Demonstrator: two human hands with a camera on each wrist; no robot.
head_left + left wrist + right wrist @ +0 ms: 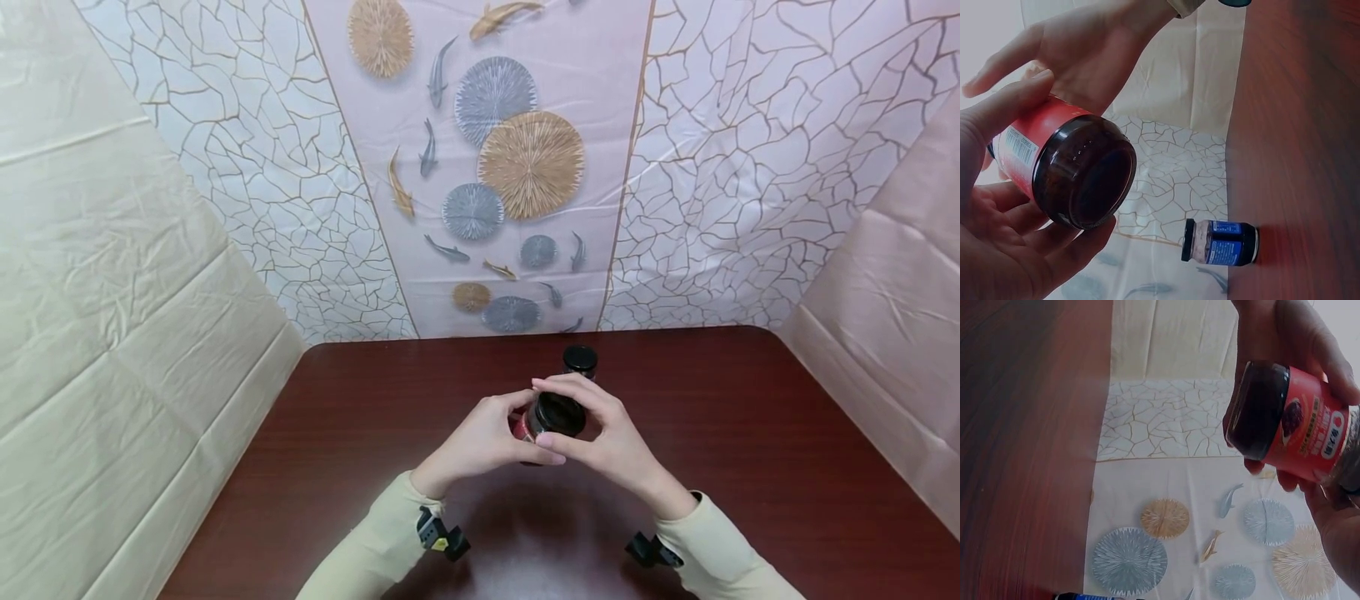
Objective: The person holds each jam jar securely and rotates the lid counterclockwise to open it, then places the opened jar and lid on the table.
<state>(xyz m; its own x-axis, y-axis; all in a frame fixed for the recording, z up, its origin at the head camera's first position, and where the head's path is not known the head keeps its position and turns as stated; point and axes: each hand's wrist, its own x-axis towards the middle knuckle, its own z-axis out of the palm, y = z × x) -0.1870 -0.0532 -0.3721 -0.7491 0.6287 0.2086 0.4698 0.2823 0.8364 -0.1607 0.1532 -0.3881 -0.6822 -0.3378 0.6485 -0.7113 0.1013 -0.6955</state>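
A glass jar [1063, 119] with a red label and dark contents is held tilted above the table between both hands. My left hand [480, 437] grips it round its labelled body, and the dark glass base [1100, 178] shows in the left wrist view. With curved fingers and thumb, my right hand [603, 429] holds the jar's black lid [561, 414] end. The right wrist view shows the label's front [1311, 422], with printed characters and a picture of dark red food.
A second jar [1221, 242], with a blue label and black lid, stands on the dark red-brown wooden table [360, 392] behind the hands. A patterned cloth [487, 175] hangs at the table's far edge. Plain pale cloths [150, 333] line the sides.
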